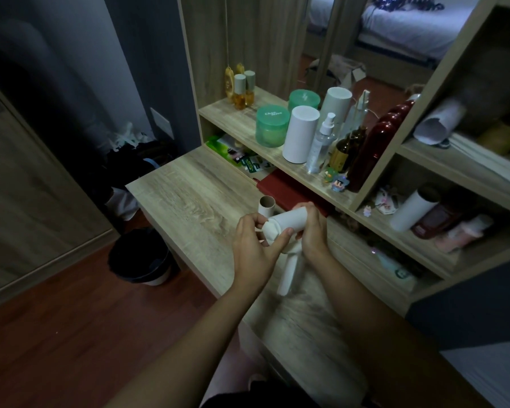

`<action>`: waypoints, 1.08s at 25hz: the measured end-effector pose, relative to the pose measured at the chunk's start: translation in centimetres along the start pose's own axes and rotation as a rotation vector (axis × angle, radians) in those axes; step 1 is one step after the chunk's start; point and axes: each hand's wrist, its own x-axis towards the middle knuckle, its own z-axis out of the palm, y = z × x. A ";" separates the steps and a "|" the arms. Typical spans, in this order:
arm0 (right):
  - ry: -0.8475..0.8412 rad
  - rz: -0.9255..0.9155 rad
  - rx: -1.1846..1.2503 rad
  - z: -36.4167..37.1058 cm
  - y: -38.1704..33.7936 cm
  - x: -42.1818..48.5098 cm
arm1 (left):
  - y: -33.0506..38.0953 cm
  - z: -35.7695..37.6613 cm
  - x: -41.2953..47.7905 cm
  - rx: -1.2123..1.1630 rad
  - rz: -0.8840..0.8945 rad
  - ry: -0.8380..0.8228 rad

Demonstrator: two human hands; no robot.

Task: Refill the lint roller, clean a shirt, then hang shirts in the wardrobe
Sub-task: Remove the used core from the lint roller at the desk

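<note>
Refilling looks under way above the wooden surface (189, 195): the right hand (312, 231) is clamped round the white refill roll (289, 219), the left hand (253, 245) pinches the lint roller (289, 269) at its head end. Roll seems light, papery, crushable; hold its ends, not the sticky face. An empty cardboard core (267, 206) stands just behind.

Both my forearms extend forward and converge ahead of my body. My left hand (252, 248) is raised, back toward the camera, wrist slightly bent. Its thumb and index finger pinch the end of the lint roller (280, 228); the other 3 fingers curl behind. My right hand (312, 231) wraps the roll section from the right, fingers curled over the top, thumb underneath. The 2 hands sit just beside each other.
</note>
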 end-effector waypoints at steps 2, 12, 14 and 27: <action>-0.012 -0.009 -0.003 -0.2 -0.2 0.0 | -0.2 0.0 0.0 0.000 -0.004 -0.008; -0.020 -0.017 -0.042 -0.2 -0.9 0.1 | 0.2 0.3 -0.4 -0.074 -0.084 0.046; -0.019 -0.013 -0.029 -0.1 -1.1 0.0 | 0.4 0.5 -0.8 -0.064 -0.088 0.092; -0.038 0.072 0.049 0.3 0.1 -0.4 | 1.0 1.0 -1.5 0.018 0.044 0.182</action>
